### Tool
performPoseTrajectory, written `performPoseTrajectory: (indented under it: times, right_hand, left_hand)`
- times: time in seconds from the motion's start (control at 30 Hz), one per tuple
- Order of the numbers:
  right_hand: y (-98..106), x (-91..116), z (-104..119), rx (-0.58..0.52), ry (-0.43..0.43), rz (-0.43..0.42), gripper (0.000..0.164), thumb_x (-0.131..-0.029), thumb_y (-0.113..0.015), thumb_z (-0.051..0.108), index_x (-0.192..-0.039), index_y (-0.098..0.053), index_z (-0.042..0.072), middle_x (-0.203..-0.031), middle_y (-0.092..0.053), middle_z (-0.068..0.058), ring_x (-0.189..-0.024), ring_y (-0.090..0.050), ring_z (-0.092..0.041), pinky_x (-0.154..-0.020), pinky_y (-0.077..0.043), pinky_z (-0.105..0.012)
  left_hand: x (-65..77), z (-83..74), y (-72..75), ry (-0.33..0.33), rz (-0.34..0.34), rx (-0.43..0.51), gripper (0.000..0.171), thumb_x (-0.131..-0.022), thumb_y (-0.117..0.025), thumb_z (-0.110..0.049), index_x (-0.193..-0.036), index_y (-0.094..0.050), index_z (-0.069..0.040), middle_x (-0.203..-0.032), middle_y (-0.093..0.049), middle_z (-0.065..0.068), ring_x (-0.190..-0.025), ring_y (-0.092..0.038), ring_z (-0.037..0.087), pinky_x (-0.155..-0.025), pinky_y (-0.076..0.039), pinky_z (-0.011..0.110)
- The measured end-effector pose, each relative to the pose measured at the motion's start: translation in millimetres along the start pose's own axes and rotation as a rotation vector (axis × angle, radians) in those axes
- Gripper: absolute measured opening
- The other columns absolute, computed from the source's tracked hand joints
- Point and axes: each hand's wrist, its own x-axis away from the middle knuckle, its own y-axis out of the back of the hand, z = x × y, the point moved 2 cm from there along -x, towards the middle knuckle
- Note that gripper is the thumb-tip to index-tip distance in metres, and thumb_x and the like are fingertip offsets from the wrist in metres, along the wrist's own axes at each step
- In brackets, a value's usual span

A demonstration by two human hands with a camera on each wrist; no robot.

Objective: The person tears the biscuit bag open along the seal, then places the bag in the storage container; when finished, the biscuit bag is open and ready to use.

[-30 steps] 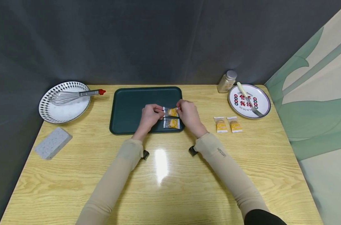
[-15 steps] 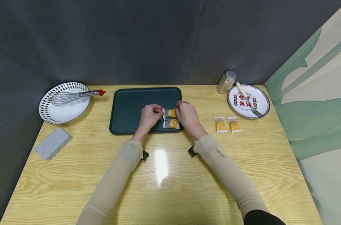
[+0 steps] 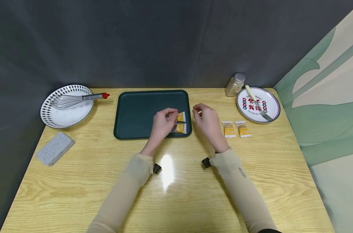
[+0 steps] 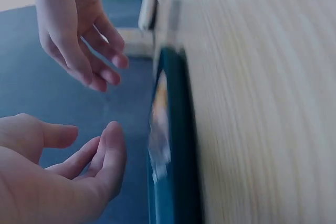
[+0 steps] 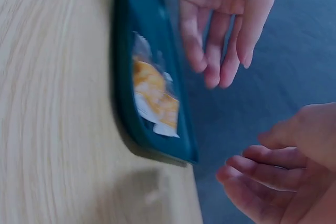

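Two small wrapped snack packets, an upper one (image 3: 181,116) and a lower one (image 3: 181,128), lie one behind the other at the right end of the dark green tray (image 3: 135,113). Over their left ends, partly covering them in the head view, is my left hand (image 3: 162,123); its fingers are loosely bent and hold nothing. My right hand (image 3: 208,122) is just right of the tray, thumb and fingers apart with nothing between them. Both wrist views show the hands above the tray's level, with a packet (image 5: 155,98) lying inside the rim.
Two more packets, one (image 3: 229,129) beside the other (image 3: 242,128), lie on the table at right. Behind them are a lidded jar (image 3: 234,84) and a plate (image 3: 243,111) bearing a fork (image 3: 258,105). At left, a whisk (image 3: 74,99) rests on a patterned plate (image 3: 63,121), near a grey speckled block (image 3: 55,149).
Both hands have let go of the upper packet. My right hand has moved right, off the tray; the left has shifted slightly right, over the packets' left ends. The packets stay on the tray.
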Motion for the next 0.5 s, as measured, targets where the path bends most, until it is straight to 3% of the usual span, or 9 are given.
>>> performPoseTrajectory:
  times: [0.1, 0.17, 0.37, 0.5]
  right_hand:
    - [13, 7, -4, -0.014, -0.026, -0.013, 0.021, -0.108, -0.063, 0.006, -0.117, -0.074, -0.008, -0.111, -0.077, -0.022, -0.093, -0.076, -0.036, -0.08, -0.063, -0.05]
    - [20, 12, -8, -0.009, -0.034, -0.024, 0.021, -0.108, -0.062, 0.007, -0.117, -0.074, -0.008, -0.112, -0.077, -0.023, -0.093, -0.077, -0.037, -0.08, -0.063, -0.05]
    - [41, 33, -29, 0.028, -0.08, -0.049, 0.024, -0.11, -0.06, 0.009, -0.119, -0.074, -0.008, -0.113, -0.076, -0.024, -0.093, -0.075, -0.039, -0.08, -0.062, -0.054]
    - [54, 48, -46, 0.044, -0.11, -0.069, 0.026, -0.11, -0.058, 0.009, -0.12, -0.073, -0.01, -0.111, -0.075, -0.028, -0.092, -0.074, -0.043, -0.081, -0.061, -0.057]
  left_hand:
    - [4.9, -8.1, -17.2, -0.009, 0.046, 0.057, 0.027, -0.109, -0.063, -0.01, -0.128, -0.072, 0.008, -0.109, -0.077, 0.022, -0.089, -0.077, 0.036, -0.068, -0.061, 0.03]
    - [8.1, -11.7, -29.5, -0.012, 0.08, 0.101, 0.028, -0.11, -0.061, -0.008, -0.129, -0.07, 0.01, -0.112, -0.076, 0.025, -0.094, -0.077, 0.039, -0.074, -0.063, 0.029]
    - [19.9, -17.9, -67.4, 0.023, 0.15, 0.302, 0.028, -0.111, -0.056, -0.002, -0.13, -0.065, 0.017, -0.118, -0.071, 0.034, -0.105, -0.072, 0.05, -0.091, -0.062, 0.051]
    - [27.6, -19.5, -89.7, 0.042, 0.202, 0.301, 0.031, -0.112, -0.057, -0.007, -0.133, -0.066, 0.013, -0.123, -0.071, 0.03, -0.109, -0.072, 0.044, -0.09, -0.062, 0.045]
